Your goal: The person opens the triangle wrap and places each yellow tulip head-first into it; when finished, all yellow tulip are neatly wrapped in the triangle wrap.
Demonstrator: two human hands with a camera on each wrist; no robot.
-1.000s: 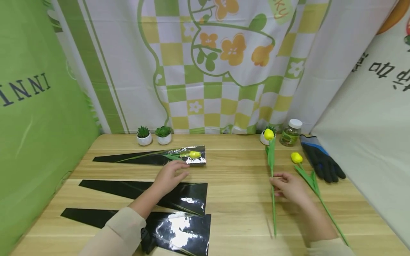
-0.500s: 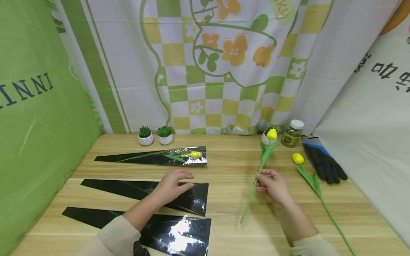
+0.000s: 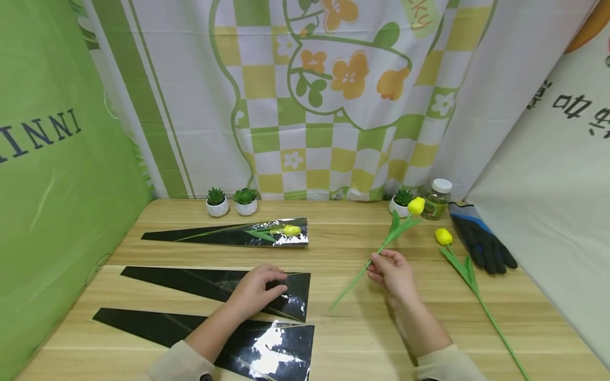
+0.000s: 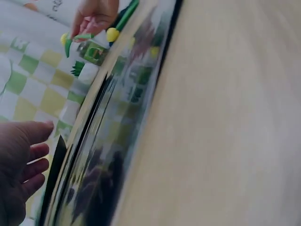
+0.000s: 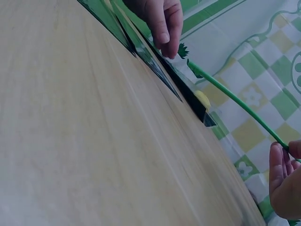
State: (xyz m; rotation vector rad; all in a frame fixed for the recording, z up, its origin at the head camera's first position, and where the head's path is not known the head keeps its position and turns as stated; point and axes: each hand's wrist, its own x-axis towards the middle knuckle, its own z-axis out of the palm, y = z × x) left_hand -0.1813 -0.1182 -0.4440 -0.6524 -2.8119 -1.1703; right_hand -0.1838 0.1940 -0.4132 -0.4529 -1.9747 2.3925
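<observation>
My right hand (image 3: 393, 272) pinches the green stem of a yellow artificial tulip (image 3: 416, 206) between thumb and fingers. The flower leans to the back right, and its stem end (image 5: 190, 66) points left toward the sleeves. Over the middle black flower sleeve (image 3: 295, 296) is my left hand (image 3: 259, 288), fingers relaxed and holding nothing. A second, glossy black sleeve (image 3: 286, 352) lies nearer, partly under the left forearm. Behind them, another black sleeve (image 3: 190, 235) holds a yellow tulip (image 3: 292, 230) inside its transparent front. A loose tulip (image 3: 443, 236) lies to the right of my right hand.
Two small potted succulents (image 3: 217, 202) stand at the back left of the wooden table (image 3: 343, 349). A third pot (image 3: 399, 203), a lidded jar (image 3: 436, 199) and a black work glove (image 3: 481, 238) are at the back right. Curtains surround the table.
My right hand has moved left with the tulip, whose stem has swung from nearly upright to slanting toward the sleeves. My left hand has shifted slightly nearer, over the middle sleeve.
</observation>
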